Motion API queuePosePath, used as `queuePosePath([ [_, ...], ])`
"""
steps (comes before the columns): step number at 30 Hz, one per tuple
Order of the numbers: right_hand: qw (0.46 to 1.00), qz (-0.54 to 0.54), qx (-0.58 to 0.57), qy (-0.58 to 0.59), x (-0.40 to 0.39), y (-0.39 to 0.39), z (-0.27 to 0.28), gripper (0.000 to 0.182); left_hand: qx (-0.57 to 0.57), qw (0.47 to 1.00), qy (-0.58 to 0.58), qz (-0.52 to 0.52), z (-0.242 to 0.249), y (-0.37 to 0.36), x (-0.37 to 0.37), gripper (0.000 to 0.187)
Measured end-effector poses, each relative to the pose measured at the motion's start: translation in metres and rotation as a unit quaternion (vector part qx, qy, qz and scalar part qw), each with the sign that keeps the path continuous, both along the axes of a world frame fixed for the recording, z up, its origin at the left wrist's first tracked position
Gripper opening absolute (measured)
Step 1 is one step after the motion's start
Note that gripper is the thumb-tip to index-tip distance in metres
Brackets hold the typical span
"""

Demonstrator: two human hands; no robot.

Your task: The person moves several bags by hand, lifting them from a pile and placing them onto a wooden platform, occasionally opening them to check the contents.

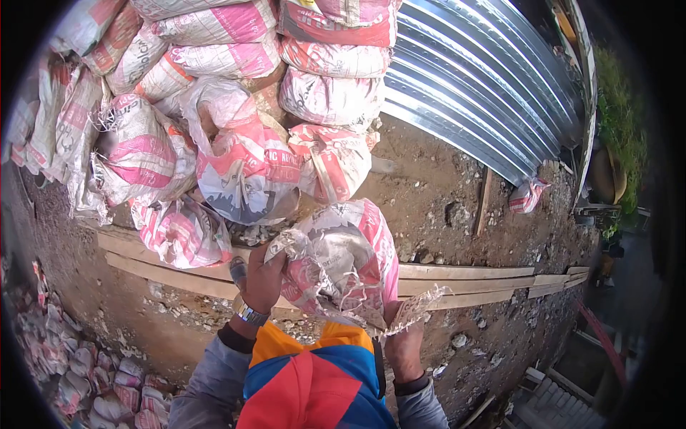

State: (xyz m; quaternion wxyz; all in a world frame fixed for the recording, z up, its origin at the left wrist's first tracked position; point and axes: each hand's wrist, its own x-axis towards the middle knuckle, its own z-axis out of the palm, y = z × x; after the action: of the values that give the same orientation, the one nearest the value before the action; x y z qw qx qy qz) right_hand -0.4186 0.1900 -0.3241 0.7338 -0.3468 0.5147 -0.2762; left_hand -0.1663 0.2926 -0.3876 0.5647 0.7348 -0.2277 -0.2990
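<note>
The left hand [263, 275] is closed in a fist around the bunched top edge of a pink-and-white sack [343, 250], fingers curled over the crumpled fabric; a watch [250, 313] sits on that wrist. The right hand [404, 339] is lower and to the right, closed on a frayed, torn flap of the same sack, though the loose weave hides most of its fingers. The sack stands between the two hands, just in front of the person, its base on the planks [457, 275] that run across the dirt ground [443, 207]. It looks full and rounded, with its mouth pulled open and ragged.

Behind it, more sacks of the same print are heaped in a pile [236, 93], several leaning on one another, one slumped close to the held sack. Corrugated metal sheets [479, 79] lie to the right of the pile. A small sack [527, 194] lies alone on the dirt beside the sheets, well apart from the hands. At the bottom edge, grey sleeves [214, 379] and a cap of orange, blue and red [314, 382] show.
</note>
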Motion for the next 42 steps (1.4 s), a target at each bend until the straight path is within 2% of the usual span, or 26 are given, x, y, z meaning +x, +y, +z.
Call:
queuePosePath([
  [2,0.991,0.053,-0.095,0.077,0.023,-0.036,0.030,0.014,-0.017,0.983,-0.177,-0.053,0.036,-0.039,0.026,0.023],
  [3,0.956,0.077,-0.250,0.132,0.034,-0.054,0.029,0.010,-0.020,0.966,-0.247,-0.071,0.057,-0.061,0.042,0.027],
  [4,0.960,0.050,-0.259,0.096,0.048,-0.073,0.032,0.005,-0.025,0.938,-0.336,-0.080,0.061,-0.084,0.056,0.032],
  [5,0.961,0.025,-0.269,0.059,0.063,-0.092,0.035,0.001,-0.035,0.938,-0.340,-0.059,0.054,-0.107,0.067,0.035],
  [6,0.989,-0.043,-0.126,-0.069,0.080,-0.108,0.047,0.007,-0.043,0.938,-0.342,-0.036,0.045,-0.128,0.078,0.038],
  [7,0.906,0.152,-0.362,0.160,0.090,-0.122,0.042,0.021,-0.045,0.928,-0.369,-0.006,0.040,-0.146,0.092,0.039],
  [8,0.689,0.220,-0.580,0.376,0.100,-0.136,0.038,0.035,-0.048,0.917,-0.396,0.025,0.033,-0.163,0.103,0.040],
  [9,0.920,0.145,-0.338,0.132,0.137,-0.146,0.015,0.029,-0.057,0.913,-0.402,0.033,0.020,-0.184,0.118,0.040],
  [10,0.986,-0.080,-0.077,-0.122,0.174,-0.156,-0.008,0.036,-0.064,0.959,-0.273,0.036,-0.002,-0.207,0.137,0.041],
  [11,0.984,-0.025,-0.177,-0.010,0.197,-0.170,-0.056,0.051,-0.064,0.989,-0.133,0.024,-0.037,-0.224,0.150,0.042],
  [12,0.978,0.040,-0.192,0.066,0.225,-0.184,-0.107,0.048,-0.055,0.998,0.017,0.006,-0.083,-0.236,0.154,0.043],
  [13,0.962,0.106,-0.211,0.139,0.253,-0.198,-0.157,0.049,-0.075,0.993,-0.094,-0.015,-0.190,-0.256,0.156,0.049],
  [14,0.859,0.057,-0.442,0.252,0.270,-0.212,-0.246,0.044,0.105,0.977,-0.180,-0.051,-0.207,-0.262,0.137,0.052],
  [15,0.882,0.083,-0.347,0.307,0.268,-0.224,-0.242,0.035,0.141,0.942,-0.301,-0.033,-0.215,-0.267,0.115,0.055],
  [16,0.875,0.076,-0.385,0.282,0.267,-0.239,-0.258,0.035,0.170,0.894,-0.414,-0.009,-0.216,-0.278,0.094,0.058],
  [17,0.869,0.081,-0.408,0.268,0.254,-0.242,-0.278,0.035,0.127,0.887,-0.445,-0.001,-0.221,-0.289,0.085,0.060],
  [21,0.841,0.051,-0.477,0.250,0.251,-0.238,-0.274,0.026,0.196,0.794,-0.569,-0.087,-0.292,-0.271,0.121,0.055],
  [22,0.855,0.063,-0.460,0.231,0.248,-0.239,-0.269,0.025,0.158,0.831,-0.525,-0.097,-0.321,-0.265,0.136,0.058],
  [24,0.860,0.070,-0.451,0.226,0.235,-0.241,-0.271,0.030,0.136,0.850,-0.496,-0.108,-0.310,-0.260,0.138,0.058],
  [26,0.870,0.166,-0.449,0.118,0.216,-0.243,-0.264,0.042,0.132,0.859,-0.480,-0.119,-0.296,-0.261,0.133,0.059],
  [29,0.854,0.132,-0.498,0.071,0.178,-0.236,-0.234,0.055,0.139,0.862,-0.471,-0.123,-0.281,-0.261,0.126,0.060],
  [32,0.857,0.196,-0.452,0.153,0.129,-0.236,-0.227,0.063,0.140,0.867,-0.464,-0.118,-0.268,-0.268,0.118,0.061],
  [34,0.867,0.165,-0.430,0.189,0.109,-0.253,-0.235,0.068,0.141,0.869,-0.461,-0.113,-0.258,-0.272,0.114,0.062],
  [39,0.808,0.220,-0.493,0.235,0.157,-0.308,-0.231,0.075,0.132,0.878,-0.452,-0.082,-0.235,-0.284,0.103,0.065],
  [41,0.741,0.304,-0.541,0.256,0.196,-0.319,-0.217,0.079,0.125,0.886,-0.442,-0.059,-0.223,-0.293,0.102,0.066],
  [42,0.730,0.318,-0.554,0.244,0.210,-0.318,-0.221,0.079,0.124,0.888,-0.440,-0.047,-0.219,-0.296,0.104,0.067],
])
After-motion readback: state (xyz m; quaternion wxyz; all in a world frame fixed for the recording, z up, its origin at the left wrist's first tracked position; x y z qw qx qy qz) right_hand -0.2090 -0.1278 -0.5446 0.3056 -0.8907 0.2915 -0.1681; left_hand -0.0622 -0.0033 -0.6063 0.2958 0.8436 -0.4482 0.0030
